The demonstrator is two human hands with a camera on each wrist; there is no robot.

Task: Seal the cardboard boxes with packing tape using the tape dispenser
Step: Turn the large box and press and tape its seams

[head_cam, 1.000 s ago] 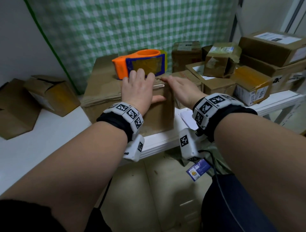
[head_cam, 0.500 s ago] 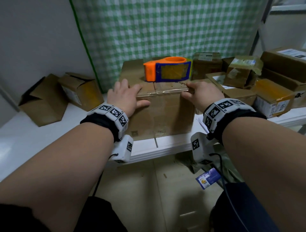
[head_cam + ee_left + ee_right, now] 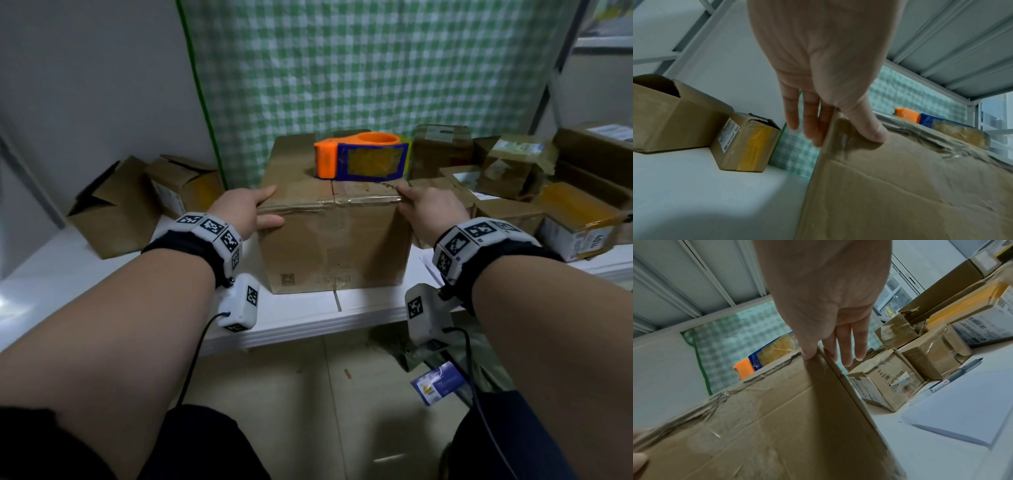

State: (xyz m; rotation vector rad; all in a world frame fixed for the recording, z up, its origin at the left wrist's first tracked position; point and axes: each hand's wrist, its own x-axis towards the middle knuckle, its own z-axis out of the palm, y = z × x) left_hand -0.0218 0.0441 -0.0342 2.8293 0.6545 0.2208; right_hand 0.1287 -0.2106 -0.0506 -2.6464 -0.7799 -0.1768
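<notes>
now smoothing tape along the cardboard box's (image 3: pixel 334 240) front top edge.
left hand (image 3: pixel 245 214) and right hand (image 3: pixel 432 213) press opposite corners, fingers straight, holding nothing; next, likely reaching for the tape dispenser (image 3: pixel 361 157) on top.

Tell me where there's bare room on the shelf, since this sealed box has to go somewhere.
Bare white shelf lies left of the big box, in front of the open boxes. The right side is crowded with small parcels and paper.
</notes>
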